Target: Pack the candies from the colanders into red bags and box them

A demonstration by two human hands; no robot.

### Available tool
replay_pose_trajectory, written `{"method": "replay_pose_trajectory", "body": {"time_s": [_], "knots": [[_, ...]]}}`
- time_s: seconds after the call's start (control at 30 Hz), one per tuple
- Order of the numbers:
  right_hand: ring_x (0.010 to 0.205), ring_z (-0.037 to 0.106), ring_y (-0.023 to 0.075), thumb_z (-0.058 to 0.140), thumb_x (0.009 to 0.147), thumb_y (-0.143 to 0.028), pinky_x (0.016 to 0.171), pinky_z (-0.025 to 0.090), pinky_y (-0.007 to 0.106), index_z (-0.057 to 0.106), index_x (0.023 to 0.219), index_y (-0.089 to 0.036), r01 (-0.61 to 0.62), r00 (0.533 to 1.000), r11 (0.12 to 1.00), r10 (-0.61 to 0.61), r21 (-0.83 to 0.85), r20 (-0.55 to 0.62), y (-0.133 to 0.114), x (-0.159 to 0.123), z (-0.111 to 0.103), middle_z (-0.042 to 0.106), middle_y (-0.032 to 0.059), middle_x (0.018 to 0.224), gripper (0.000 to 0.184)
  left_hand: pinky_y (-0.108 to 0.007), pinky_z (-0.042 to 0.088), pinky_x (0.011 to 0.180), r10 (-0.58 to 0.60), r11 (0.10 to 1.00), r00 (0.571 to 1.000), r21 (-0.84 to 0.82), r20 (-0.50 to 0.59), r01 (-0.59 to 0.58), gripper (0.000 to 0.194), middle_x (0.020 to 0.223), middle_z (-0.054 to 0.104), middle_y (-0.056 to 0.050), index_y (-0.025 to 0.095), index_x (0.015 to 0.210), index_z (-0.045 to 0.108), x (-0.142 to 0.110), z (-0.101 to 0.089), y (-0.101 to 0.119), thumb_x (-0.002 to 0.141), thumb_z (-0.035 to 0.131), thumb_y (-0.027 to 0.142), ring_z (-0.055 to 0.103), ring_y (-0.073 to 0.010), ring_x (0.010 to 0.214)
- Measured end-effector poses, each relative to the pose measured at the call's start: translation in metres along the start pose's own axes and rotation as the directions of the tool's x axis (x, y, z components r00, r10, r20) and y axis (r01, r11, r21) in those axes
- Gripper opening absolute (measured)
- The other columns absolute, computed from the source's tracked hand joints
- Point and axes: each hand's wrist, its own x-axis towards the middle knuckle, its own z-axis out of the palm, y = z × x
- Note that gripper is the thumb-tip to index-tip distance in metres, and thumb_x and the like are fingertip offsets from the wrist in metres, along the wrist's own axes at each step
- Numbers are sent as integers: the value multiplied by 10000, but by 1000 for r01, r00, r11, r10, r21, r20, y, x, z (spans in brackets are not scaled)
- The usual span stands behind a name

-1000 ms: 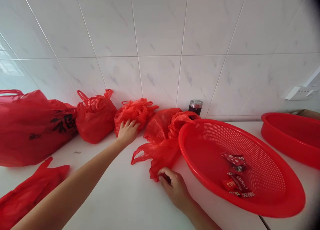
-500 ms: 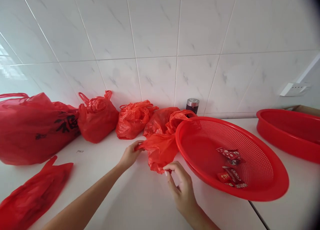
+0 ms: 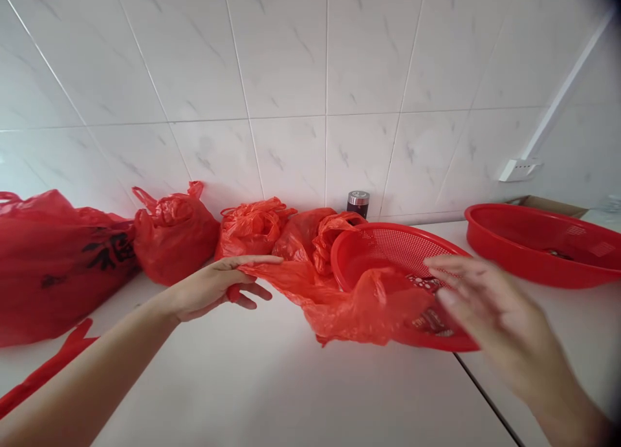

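Observation:
A thin red plastic bag [image 3: 359,308] is spread sideways in front of me, part of it lying across a red perforated basket [image 3: 405,240]. My left hand [image 3: 211,288] holds the bag's left end, with a bit of red plastic showing between its fingers. My right hand [image 3: 495,324] is blurred over the basket's right side, close to the bag's far end. Its thumb and fingertips look apart, and I see no plastic between them. Several small red wrapped snacks [image 3: 427,284] lie in the basket, partly behind the bag and fingers.
Along the tiled wall stand a large red bag [image 3: 53,272] with black lettering, a knotted red bag [image 3: 177,240] and more crumpled red bags [image 3: 255,230]. A dark silver-lidded jar [image 3: 358,204] stands behind them. A second red basket [image 3: 509,259] is at right.
The bag has been pulled out to the right and now overlaps the basket. My right hand has swung rightward and up. My left hand has moved slightly left, and the view has shifted right.

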Motion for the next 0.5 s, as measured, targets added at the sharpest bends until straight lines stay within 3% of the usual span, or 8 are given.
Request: {"method": "replay_pose_trajectory", "body": {"time_s": [0.07,0.1,0.17,0.23,0.3,0.33,0.5], "knots": [[1020,641,190,577,888,-325,887,549,323,612,1042,-259,0,998,987,11,163,-67,-25,7,4,652,37,1065,171,-266,582,713,-29,1000,999,-3,38,29,373,1417,522,-25,323,1205,658,-1,18,-4,852,556,256,680,-239,996],[986,651,182,574,890,-310,860,559,316,610,1019,-258,26,999,978,-20,205,-30,-38,9,11,655,30,1038,144,-264,582,705,-36,999,997,-12,63,37,361,1402,536,-36,301,1186,671,0,27,-6,847,560,248,683,-235,985],[918,662,159,573,890,-276,808,564,286,605,1032,-261,45,972,985,-82,169,219,-59,6,30,661,19,995,146,-281,583,719,-34,998,994,-39,107,39,335,1315,605,-69,254,1160,684,2,43,-9,847,567,248,686,-231,963],[852,665,152,577,882,-244,743,557,274,591,1063,-269,68,863,996,-92,66,496,-70,-5,54,668,10,949,184,-303,582,739,-11,996,991,-88,136,23,314,1198,673,-92,216,1143,687,2,56,-11,853,575,260,690,-226,931],[821,665,175,616,847,-242,691,545,295,557,1098,-260,91,770,995,-42,-45,637,-69,-23,77,667,22,967,259,-318,580,744,15,985,987,-173,158,13,307,1127,702,-100,203,1138,683,0,65,-14,853,584,264,694,-225,901],[830,663,195,641,823,-252,679,539,313,533,1119,-246,102,753,990,-15,-94,658,-65,-33,86,661,41,1004,315,-323,580,746,18,976,986,-218,167,19,304,1105,710,-102,200,1136,680,-1,68,-15,854,585,263,695,-226,893],[926,630,272,627,803,-245,698,512,384,398,1303,-186,221,780,932,8,-287,625,-31,-67,107,610,134,1124,553,-292,572,702,-17,921,988,-382,154,76,295,966,721,-106,162,1119,676,-4,71,-27,876,538,256,692,-187,760]]}}
